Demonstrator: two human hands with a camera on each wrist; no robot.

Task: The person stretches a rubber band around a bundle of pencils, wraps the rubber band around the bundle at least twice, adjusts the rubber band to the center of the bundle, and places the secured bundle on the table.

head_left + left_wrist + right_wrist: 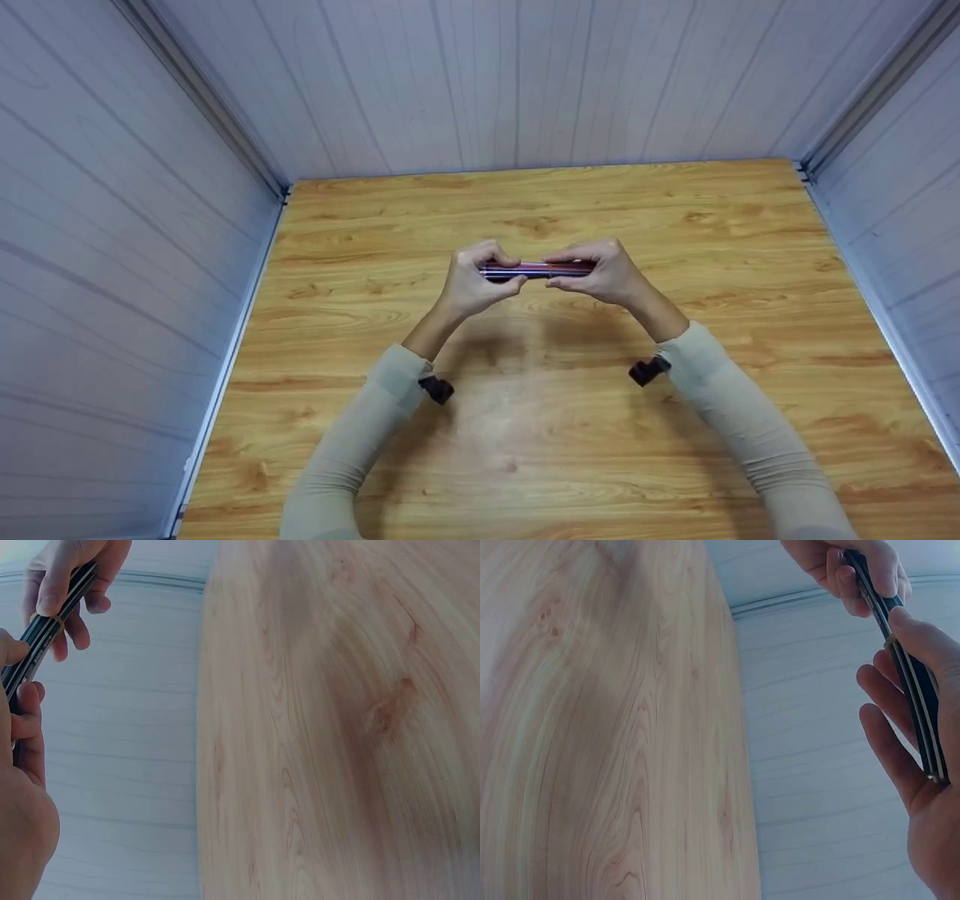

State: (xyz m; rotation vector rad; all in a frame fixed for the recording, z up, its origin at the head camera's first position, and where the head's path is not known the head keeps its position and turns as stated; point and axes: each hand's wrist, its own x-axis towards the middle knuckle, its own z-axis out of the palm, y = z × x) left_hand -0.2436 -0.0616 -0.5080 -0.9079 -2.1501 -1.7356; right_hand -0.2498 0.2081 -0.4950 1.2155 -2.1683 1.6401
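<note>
A slim bundle of dark, striped pencils [535, 271] is held level above the table by both hands. My left hand [474, 279] grips its left end, thumb on the near side and fingers on the far side. My right hand [606, 274] holds the right part between thumb and fingers. In the left wrist view a thin yellowish rubber band [58, 618] circles the bundle near the right thumb. The right wrist view shows the bundle's end close to the right palm, with the lower fingers partly spread away from it.
A wood-grain table [525, 420] spreads below both hands. Pale panelled walls [480, 82] stand at the back, left and right. A small dark device [436, 389] sits at the left wrist, another dark device [649, 370] at the right.
</note>
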